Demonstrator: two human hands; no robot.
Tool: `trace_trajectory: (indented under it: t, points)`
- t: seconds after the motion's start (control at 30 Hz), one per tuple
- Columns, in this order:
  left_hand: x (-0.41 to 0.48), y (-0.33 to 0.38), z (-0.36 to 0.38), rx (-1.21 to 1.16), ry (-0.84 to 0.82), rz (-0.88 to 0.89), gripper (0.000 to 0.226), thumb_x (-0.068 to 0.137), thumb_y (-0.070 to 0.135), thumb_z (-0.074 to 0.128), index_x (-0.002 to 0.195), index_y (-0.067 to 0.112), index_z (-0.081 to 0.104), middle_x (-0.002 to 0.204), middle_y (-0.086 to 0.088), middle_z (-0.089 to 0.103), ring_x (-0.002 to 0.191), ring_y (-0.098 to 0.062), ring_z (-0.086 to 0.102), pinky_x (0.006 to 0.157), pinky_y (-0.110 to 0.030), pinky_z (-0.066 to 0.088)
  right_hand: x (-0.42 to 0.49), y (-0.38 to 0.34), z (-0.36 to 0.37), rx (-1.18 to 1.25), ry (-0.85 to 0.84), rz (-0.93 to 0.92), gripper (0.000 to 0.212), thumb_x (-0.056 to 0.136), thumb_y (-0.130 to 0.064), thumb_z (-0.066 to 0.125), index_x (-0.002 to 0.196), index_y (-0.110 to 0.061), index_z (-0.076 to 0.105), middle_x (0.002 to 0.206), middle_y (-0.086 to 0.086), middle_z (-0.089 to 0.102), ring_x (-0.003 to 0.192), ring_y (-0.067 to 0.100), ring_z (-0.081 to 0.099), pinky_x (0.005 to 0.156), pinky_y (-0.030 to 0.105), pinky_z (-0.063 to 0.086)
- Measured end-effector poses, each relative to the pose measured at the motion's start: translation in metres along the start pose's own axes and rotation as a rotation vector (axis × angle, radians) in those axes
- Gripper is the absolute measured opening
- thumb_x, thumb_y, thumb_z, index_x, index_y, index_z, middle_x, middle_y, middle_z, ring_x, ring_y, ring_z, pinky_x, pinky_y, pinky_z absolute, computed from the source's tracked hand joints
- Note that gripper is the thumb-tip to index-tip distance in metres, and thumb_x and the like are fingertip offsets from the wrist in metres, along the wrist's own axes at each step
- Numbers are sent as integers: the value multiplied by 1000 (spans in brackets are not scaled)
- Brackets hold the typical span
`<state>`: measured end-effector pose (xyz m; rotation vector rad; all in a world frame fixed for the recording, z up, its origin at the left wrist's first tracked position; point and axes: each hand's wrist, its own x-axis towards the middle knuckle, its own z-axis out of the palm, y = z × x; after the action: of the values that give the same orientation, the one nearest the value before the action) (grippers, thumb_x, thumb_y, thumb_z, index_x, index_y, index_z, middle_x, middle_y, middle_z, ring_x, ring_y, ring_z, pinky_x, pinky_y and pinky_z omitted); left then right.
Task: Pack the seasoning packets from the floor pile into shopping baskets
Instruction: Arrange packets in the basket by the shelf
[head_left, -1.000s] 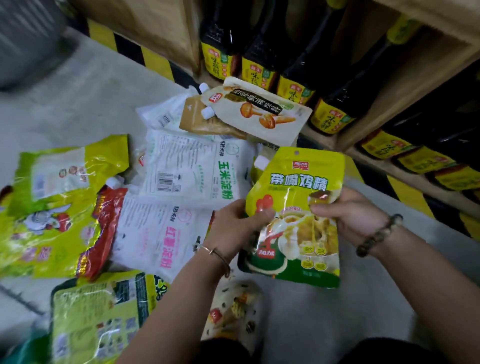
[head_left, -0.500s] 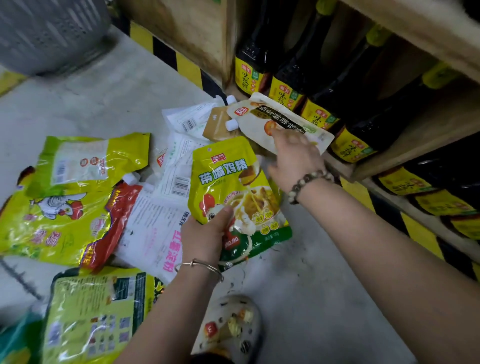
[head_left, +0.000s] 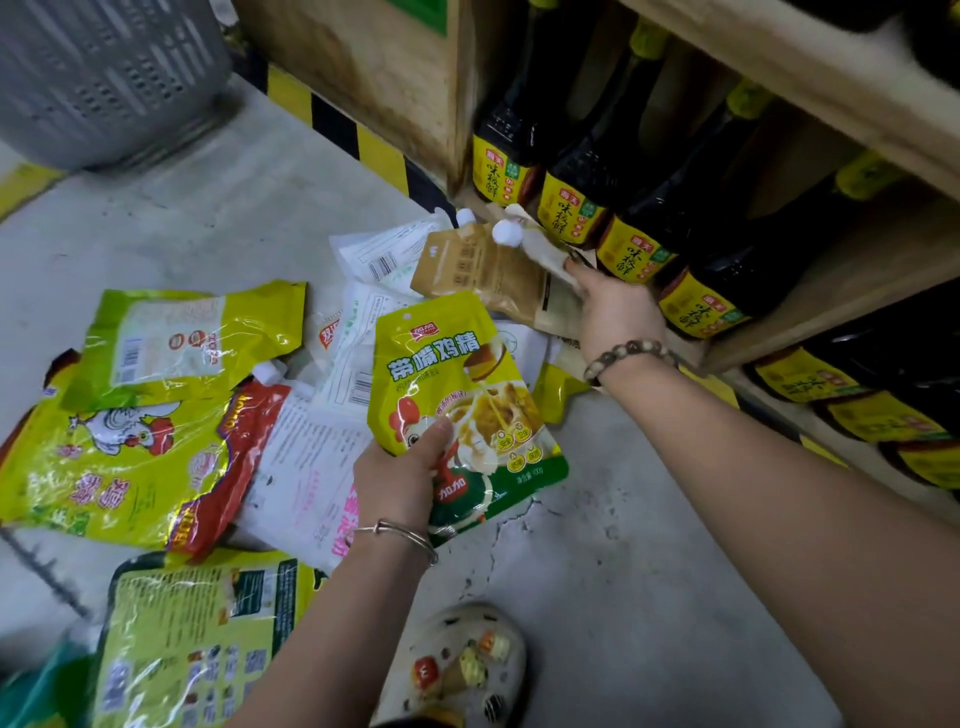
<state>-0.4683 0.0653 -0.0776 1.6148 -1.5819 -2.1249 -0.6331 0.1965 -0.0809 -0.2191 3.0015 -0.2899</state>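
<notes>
Gathering looks barely begun. The left hand (head_left: 400, 478) pinches the yellow-green packet (head_left: 457, 374) near its lower edge, lifted off the floor (head_left: 597, 597). Left of that packet, most of the pile (head_left: 119, 452) lies unpacked. Just beyond the packet, to the right, the right hand (head_left: 613, 312) grips a brown pouch (head_left: 493, 270). Far beyond it, to the left, stands the grey basket (head_left: 104, 78), its inside out of view.
</notes>
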Motion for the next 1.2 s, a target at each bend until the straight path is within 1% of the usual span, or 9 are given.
trace_trajectory:
  t: [0.1, 0.23, 0.33, 0.5, 0.67, 0.77, 0.93, 1.13, 1.2]
  points:
    - [2, 2, 0, 11, 11, 25, 18, 77, 12, 74, 92, 15, 65, 85, -10, 68, 73, -25, 65, 70, -32, 52, -19, 21, -16, 307, 116, 89, 43, 95, -11, 38, 125, -33, 58, 108, 19, 66, 98, 38, 60, 76, 38, 52]
    - [-10, 9, 7, -4, -31, 80, 14, 77, 10, 73, 88, 15, 66, 82, -8, 67, 76, -26, 64, 75, -35, 51, -58, 54, -48, 588, 247, 148, 28, 92, -4, 48, 108, -16, 68, 95, 3, 69, 92, 20, 62, 78, 24, 46]
    - [-28, 16, 14, 9, -104, 117, 14, 77, 9, 73, 90, 12, 69, 74, -3, 68, 71, -23, 65, 73, -36, 53, -95, 70, -79, 717, 335, 209, 26, 87, 10, 44, 90, -10, 61, 74, -7, 57, 75, 9, 53, 64, 14, 41]
    - [-82, 45, 12, 129, -295, 192, 9, 76, 15, 74, 84, 12, 70, 84, -12, 72, 82, -33, 69, 80, -51, 55, -154, 83, -135, 845, 483, 358, 23, 92, 9, 40, 96, -11, 52, 92, 4, 55, 90, 12, 51, 65, 12, 38]
    - [-158, 94, 15, 190, -463, 310, 9, 77, 16, 73, 84, 16, 67, 66, 3, 72, 57, -15, 69, 61, -32, 55, -203, 92, -203, 870, 562, 537, 24, 89, 9, 37, 102, 2, 56, 90, 7, 54, 86, 14, 47, 61, 16, 33]
    - [-207, 120, 24, 196, -585, 377, 14, 79, 15, 71, 91, 18, 67, 72, 5, 73, 62, -13, 70, 56, -30, 57, -234, 106, -249, 829, 651, 598, 24, 88, 5, 40, 101, -2, 59, 91, 6, 55, 85, 14, 48, 59, 18, 32]
    - [-290, 139, 43, 246, -780, 451, 7, 80, 14, 70, 79, 20, 67, 65, 7, 71, 58, -11, 69, 55, -27, 56, -308, 142, -315, 797, 760, 694, 19, 86, 3, 47, 96, -9, 59, 91, 5, 58, 84, 13, 50, 56, 17, 37]
    - [-384, 111, 66, 409, -1020, 499, 12, 77, 15, 73, 73, 26, 72, 80, 3, 74, 79, -22, 71, 77, -40, 56, -422, 184, -357, 778, 864, 857, 20, 88, -1, 49, 99, -14, 58, 97, 4, 65, 84, 16, 57, 66, 17, 48]
    - [-413, 90, 70, 458, -1082, 477, 11, 77, 15, 73, 75, 25, 71, 80, 3, 74, 79, -22, 71, 77, -40, 56, -460, 201, -358, 760, 906, 948, 18, 85, -4, 51, 98, -12, 59, 100, 9, 67, 89, 23, 62, 83, 39, 54]
